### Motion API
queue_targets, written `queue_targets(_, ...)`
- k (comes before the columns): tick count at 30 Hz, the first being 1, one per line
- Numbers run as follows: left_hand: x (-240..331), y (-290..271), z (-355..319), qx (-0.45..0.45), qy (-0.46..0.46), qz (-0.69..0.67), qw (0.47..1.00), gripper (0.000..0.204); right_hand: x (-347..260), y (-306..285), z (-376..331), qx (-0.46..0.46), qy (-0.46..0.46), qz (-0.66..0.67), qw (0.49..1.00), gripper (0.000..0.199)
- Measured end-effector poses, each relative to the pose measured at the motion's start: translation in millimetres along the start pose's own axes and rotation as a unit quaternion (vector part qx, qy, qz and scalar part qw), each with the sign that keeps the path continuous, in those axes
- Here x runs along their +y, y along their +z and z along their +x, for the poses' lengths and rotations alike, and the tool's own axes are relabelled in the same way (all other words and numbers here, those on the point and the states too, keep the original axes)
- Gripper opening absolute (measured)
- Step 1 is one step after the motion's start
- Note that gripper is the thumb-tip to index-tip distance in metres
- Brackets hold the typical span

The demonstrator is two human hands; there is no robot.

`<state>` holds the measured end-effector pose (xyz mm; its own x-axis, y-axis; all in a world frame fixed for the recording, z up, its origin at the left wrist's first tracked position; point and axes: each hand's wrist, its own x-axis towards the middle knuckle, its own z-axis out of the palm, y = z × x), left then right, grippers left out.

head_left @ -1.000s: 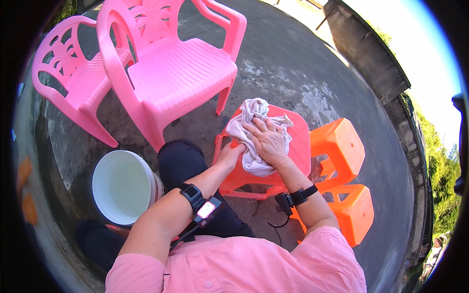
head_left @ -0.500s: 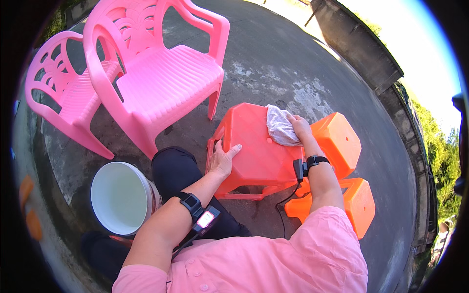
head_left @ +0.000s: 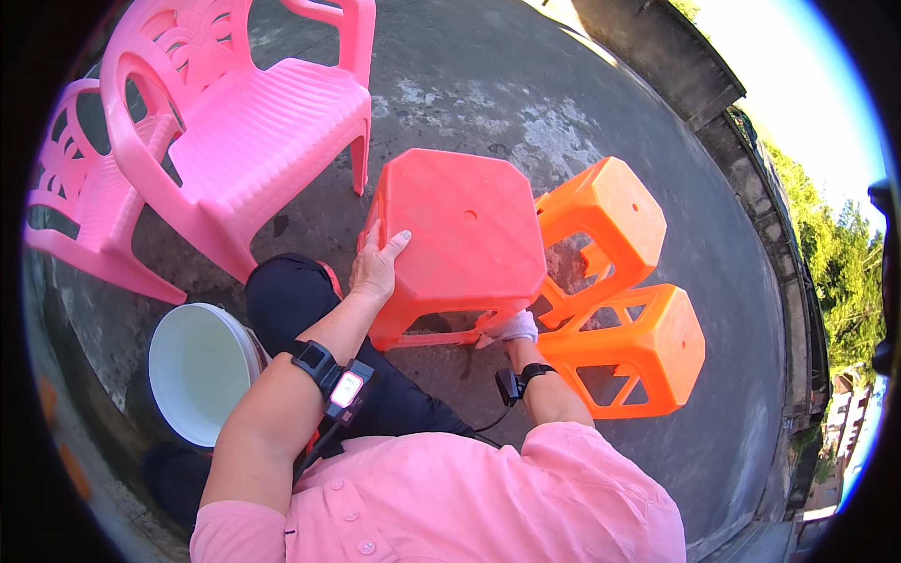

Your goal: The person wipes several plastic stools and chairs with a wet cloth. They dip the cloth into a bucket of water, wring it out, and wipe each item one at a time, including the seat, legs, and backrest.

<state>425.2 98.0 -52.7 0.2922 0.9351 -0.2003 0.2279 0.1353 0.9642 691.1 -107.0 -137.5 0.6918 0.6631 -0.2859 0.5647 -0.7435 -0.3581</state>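
Note:
A red plastic stool with a cut-cornered seat and a small hole in its middle stands upright before me. My left hand grips its near left edge, thumb on the seat top and fingers down the side. At the stool's near right leg, below seat level, my right hand presses a pale, wet-looking cloth against the plastic. The cloth covers most of the right hand's fingers.
Two orange stools stand just right of the red one. Pink armchairs are at the upper left. Beside my left knee sits a white bucket with liquid. A low wall edges the grey concrete floor.
My right hand has moved with the cloth from the seat's far right part down to the near right leg. The left hand keeps its hold; the whole view has shifted somewhat.

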Motion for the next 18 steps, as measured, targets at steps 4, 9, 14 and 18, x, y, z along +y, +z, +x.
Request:
queue_targets(4, -7.2, -0.8, 7.8, -0.011, 0.002, -0.018, 1.0, 0.092, -29.0, -28.9, -24.2, -0.008, 0.136, 0.131, 0.982, 0.068)
queue_targets(9, -4.3, -1.6, 3.0, -0.039, -0.03, -0.083, 0.995, 0.093, -73.9, -102.1, -78.3, 0.205, -0.116, -0.057, 0.97, 0.059)
queue_targets(14, 6.4, -9.0, -3.7, -0.055, -0.062, -0.099, 0.992, 0.093, -131.8, -110.4, -84.9, 0.379, -0.24, -0.284, 0.847, 0.042)
queue_targets(18, 17.5, -27.1, -12.2, -0.115, -0.145, -0.249, 0.951, 0.083, -188.3, -80.5, -94.4, 0.226, -0.47, -0.207, 0.828, 0.051)
